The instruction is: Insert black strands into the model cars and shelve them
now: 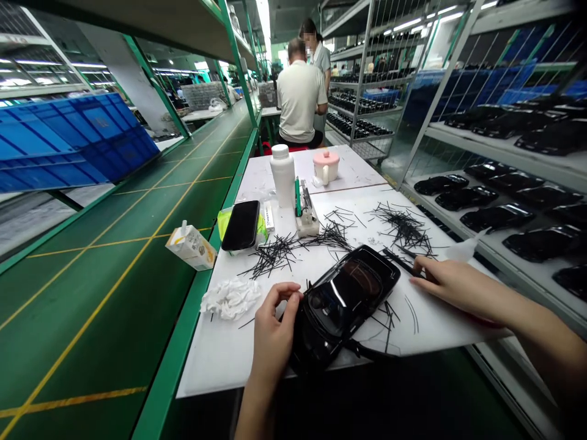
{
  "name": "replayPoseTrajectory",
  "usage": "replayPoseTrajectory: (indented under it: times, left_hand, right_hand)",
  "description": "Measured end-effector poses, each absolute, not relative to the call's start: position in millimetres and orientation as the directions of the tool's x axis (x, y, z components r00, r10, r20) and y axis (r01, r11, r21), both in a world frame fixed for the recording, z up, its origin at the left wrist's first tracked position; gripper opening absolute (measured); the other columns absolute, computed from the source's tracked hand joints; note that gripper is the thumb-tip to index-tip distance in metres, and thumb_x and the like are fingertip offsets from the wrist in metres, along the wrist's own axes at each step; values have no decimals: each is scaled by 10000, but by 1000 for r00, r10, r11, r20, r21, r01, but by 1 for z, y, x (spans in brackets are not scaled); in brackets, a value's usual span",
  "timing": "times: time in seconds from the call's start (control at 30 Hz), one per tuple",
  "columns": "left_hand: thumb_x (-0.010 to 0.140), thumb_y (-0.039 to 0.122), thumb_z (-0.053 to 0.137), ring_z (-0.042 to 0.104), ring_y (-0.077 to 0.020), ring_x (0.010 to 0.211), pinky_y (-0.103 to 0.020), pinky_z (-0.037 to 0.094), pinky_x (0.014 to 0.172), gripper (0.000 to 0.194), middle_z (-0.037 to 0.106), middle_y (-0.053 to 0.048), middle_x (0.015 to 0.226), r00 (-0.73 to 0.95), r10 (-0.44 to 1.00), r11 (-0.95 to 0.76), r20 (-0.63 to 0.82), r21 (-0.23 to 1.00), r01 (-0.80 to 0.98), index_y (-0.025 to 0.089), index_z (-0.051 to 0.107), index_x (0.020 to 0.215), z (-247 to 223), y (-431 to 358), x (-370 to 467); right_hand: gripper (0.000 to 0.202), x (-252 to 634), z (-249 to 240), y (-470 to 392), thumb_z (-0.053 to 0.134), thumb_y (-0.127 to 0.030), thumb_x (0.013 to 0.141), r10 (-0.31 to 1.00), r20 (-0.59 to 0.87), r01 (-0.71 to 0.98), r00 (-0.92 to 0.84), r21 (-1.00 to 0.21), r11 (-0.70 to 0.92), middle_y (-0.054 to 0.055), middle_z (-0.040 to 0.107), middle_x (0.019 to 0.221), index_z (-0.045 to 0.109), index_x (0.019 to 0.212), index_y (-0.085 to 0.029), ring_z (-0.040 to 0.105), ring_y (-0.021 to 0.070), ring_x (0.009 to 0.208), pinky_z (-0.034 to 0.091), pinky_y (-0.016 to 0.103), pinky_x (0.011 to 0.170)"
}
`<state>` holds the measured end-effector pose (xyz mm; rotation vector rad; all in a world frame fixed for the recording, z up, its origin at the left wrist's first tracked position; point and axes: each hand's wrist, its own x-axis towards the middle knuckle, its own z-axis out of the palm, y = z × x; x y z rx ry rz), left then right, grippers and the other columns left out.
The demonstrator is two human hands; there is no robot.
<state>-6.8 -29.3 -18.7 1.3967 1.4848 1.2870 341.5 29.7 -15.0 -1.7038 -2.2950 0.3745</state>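
Observation:
A glossy black model car (342,299) lies at a slant on the white tabletop at the near edge. My left hand (275,324) is closed around the car's near left side, with thumb and fingers curled at its edge. To the right of the car, my right hand (440,281) pinches black tweezers (403,261), whose tips point left towards the car's far end. Several thin black strips (403,227) lie in a loose pile just beyond the tweezers. More black strips (270,255) are scattered beyond the car, and a few rest beside its right side.
Crumpled white tissue (232,298), a phone (241,225), a white bottle (283,174), a pen holder (306,220) and a lidded mug (326,166) stand around. A drink carton (192,245) is by the green conveyor (114,244). Racks of black car bodies (498,217) line the right; two people are ahead.

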Motion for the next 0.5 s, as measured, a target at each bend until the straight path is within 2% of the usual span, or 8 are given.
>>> replayPoseTrajectory:
  times: [0.07,0.13,0.23,0.33,0.4,0.5]
  left_hand:
    - [920,296,580,637,-194,918,-299,472,862,98,679,-21,918,-155,978,-90,137,957,274,223,641,944,-20,-33,-8]
    - [916,293,575,640,-210,953,-315,473,886,105,689,-31,948,-136,979,-109,154,949,297,223,650,940,-19,-34,-8]
    - [922,285,559,644,-225,985,-334,478,903,117,698,-44,976,-111,979,-126,169,938,322,222,650,961,-17,-34,-8]
    - [926,266,549,649,-227,986,-342,484,906,118,703,-49,983,-99,982,-121,163,935,333,220,649,970,-17,-35,-9]
    - [925,253,545,651,-225,983,-341,484,903,115,706,-47,979,-91,984,-118,156,936,331,220,651,958,-18,-37,-10]
    - [922,237,537,650,-226,981,-343,483,899,117,708,-48,978,-77,986,-114,145,942,314,220,652,940,-20,-37,-10]
  right_hand:
    - [255,332,-2,45,597,-438,854,940,67,869,-334,-365,335,16,629,538,565,697,-240,562,214,433,356,304,416]
    - [264,309,14,69,600,-464,867,919,101,832,-381,-396,389,15,641,565,601,736,-234,561,198,446,368,302,428]
    - [299,255,35,116,563,-500,904,880,184,743,-438,-476,470,48,711,777,659,981,-228,641,201,625,467,328,554]
    - [330,199,41,158,582,-434,911,851,236,649,-468,-561,513,82,721,946,637,1131,-194,663,198,778,523,339,667]
    - [293,172,40,178,611,-401,911,841,241,604,-484,-604,520,64,715,929,650,1087,-169,658,176,775,531,321,672]
    - [239,151,36,193,626,-384,926,840,253,568,-480,-640,517,2,665,805,650,912,-147,627,132,689,526,298,649]
